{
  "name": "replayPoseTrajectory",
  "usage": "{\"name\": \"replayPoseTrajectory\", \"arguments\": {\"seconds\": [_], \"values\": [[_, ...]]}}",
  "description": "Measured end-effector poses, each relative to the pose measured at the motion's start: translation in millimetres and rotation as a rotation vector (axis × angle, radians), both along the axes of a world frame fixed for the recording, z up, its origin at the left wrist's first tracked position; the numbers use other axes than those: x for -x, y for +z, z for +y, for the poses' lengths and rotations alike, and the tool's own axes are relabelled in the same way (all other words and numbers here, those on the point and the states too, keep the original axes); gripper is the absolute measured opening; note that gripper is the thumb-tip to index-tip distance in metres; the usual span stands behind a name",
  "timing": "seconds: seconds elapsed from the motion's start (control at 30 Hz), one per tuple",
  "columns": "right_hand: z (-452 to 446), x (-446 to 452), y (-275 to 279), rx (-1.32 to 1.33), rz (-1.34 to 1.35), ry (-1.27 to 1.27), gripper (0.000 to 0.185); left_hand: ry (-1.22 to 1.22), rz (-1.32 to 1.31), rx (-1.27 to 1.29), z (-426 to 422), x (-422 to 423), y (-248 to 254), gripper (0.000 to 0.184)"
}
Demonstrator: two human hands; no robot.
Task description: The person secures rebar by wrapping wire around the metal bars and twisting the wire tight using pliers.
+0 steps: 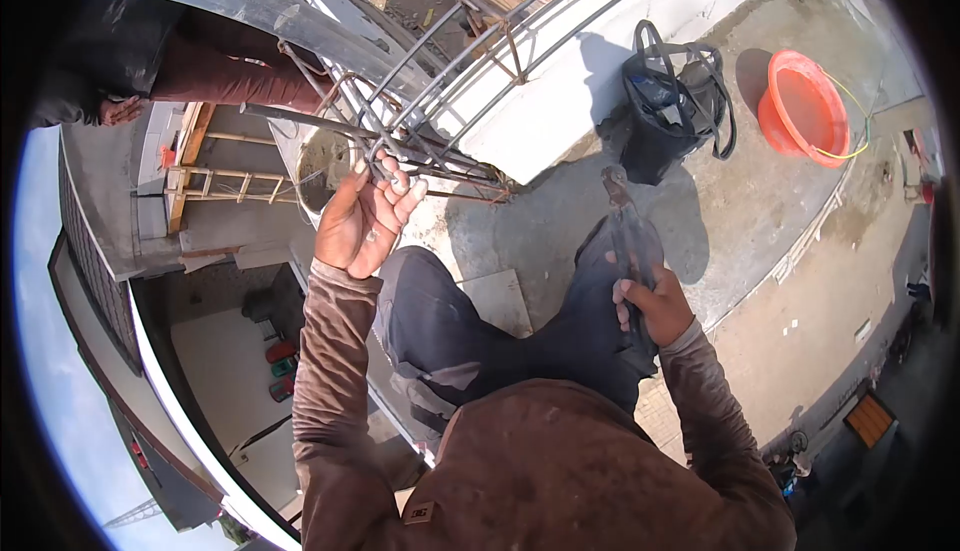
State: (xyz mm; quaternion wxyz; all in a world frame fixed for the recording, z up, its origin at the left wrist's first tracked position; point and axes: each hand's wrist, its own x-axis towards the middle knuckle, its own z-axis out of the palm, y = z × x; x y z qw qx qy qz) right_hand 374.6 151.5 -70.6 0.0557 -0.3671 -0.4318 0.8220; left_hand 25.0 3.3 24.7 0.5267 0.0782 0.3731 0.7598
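Sunlit concrete floor [745, 241] spreads out in the head view beside a low white wall [575, 101], with a black bag [650, 101] and an orange bucket [769, 123] standing on it. Steel rebar cage [385, 131] lies ahead of the left hand [366, 213], which is half open, palm up, its bent fingers at the bars; whether they pinch anything I cannot tell. Right hand [652, 307] wraps closed around the handles of dark pincers [627, 236], held above the thigh, head pointing forward.
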Motion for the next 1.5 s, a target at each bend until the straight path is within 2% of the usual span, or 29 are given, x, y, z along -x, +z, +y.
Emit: {"name": "replayPoseTrajectory", "arguments": {"seconds": [0.13,0.2,0.23,0.33,0.37,0.47,0.5,0.53,0.6,0.63,0.73,0.8,0.83,0.93,0.97,1.03,1.07,1.13,1.17,1.2,1.27,1.37,1.5], "values": [[-6,-16,12,-0.205,0.071,-0.056,0.037,-0.009,0.018,-0.046,0,3,-8,0.027],[-8,-25,22,-0.558,-0.016,-0.007,0.034,-0.029,0.066,-0.055,0,1,-6,0.028],[-11,-26,32,-0.641,-0.101,-0.006,0.032,-0.044,0.051,-0.073,1,3,-9,0.028],[-22,-34,27,-0.852,-0.077,-0.026,0.033,-0.068,0.022,-0.119,2,5,-11,0.026],[-26,-37,20,-0.803,-0.052,-0.041,0.032,-0.055,0.014,-0.12,3,5,-13,0.026],[-25,-38,7,-0.929,-0.14,0.013,0.034,-0.064,-0.018,-0.159,4,7,-18,0.024],[-27,-31,37,-0.907,-0.091,-0.003,0.021,-0.06,-0.019,-0.175,4,6,-18,0.025],[-24,-26,50,-0.924,-0.103,-0.005,0.021,-0.057,-0.024,-0.188,4,6,-20,0.025],[-20,-17,73,-1.296,-0.206,-0.04,0.024,-0.062,-0.036,-0.227,5,9,-26,0.027],[-13,-16,87,-1.316,-0.345,0.054,0.041,-0.068,-0.043,-0.21,4,9,-25,0.028],[2,9,151,-1.765,-0.452,0.25,0.037,-0.086,-0.07,-0.231,4,7,-25,0.027],[0,39,200,-1.947,-0.459,0.415,0.032,-0.077,-0.082,-0.214,5,7,-25,0.023],[-5,55,219,-1.996,-0.578,0.518,0.028,-0.074,-0.094,-0.243,3,7,-27,0.029],[-17,105,263,-2.284,-0.599,0.647,0.019,-0.11,-0.089,-0.286,3,7,-26,0.026],[-22,122,273,-2.286,-0.638,0.661,0.019,-0.107,-0.102,-0.302,4,7,-30,0.024],[-31,153,292,-2.695,-0.517,0.794,0.016,-0.134,-0.115,-0.317,4,8,-32,0.024],[-37,162,299,-2.698,-0.547,0.812,0.016,-0.141,-0.1,-0.313,5,9,-31,0.024],[-47,176,307,-1.84,-0.878,1.028,0.014,-0.168,-0.142,-0.363,4,7,-30,0.023],[-35,181,308,-1.536,-0.804,1.161,0.018,-0.147,-0.16,-0.344,2,5,-26,0.022],[-37,188,309,-1.53,-0.824,1.157,0.018,-0.126,-0.176,-0.328,2,5,-25,0.022],[-42,206,311,-1.052,-0.977,1.161,0.02,-0.123,-0.202,-0.355,2,5,-29,0.022],[-33,209,297,-0.996,-1.021,1.169,0.026,-0.109,-0.262,-0.362,3,4,-38,0.022],[-48,230,312,-0.942,-1.178,1.136,0.028,-0.097,-0.33,-0.312,3,5,-34,0.022]]}}
